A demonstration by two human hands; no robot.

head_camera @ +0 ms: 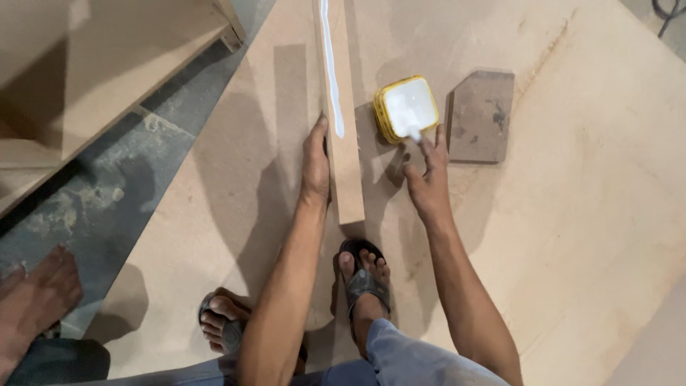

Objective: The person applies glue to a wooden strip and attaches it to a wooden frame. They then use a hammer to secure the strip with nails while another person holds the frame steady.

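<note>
Under left hand (pixel 315 166): wood strip (pixel 341 114), glue line (pixel 332 78) on top, fingers flat along its edge. Right hand (pixel 427 179): fingers apart, glue-tipped, touching yellow tub (pixel 406 109). Advice: steady strip, spread glue evenly.

Far end of the glue-striped wooden strip (pixel 336 86) beyond the top edge

Just right of the grips, beyond the square tub, a small flat offcut board (pixel 480 116) with one clipped corner lies on the large sheet of board (pixel 593 214) that covers the floor. Left of the grips that sheet ends at a strip of grey concrete floor (pixel 93 193), and farther left and up stands a pale wooden shelf unit (pixel 93 64). A dark cable (pixel 670 13) curls in the far upper right corner, well apart from everything else.
</note>
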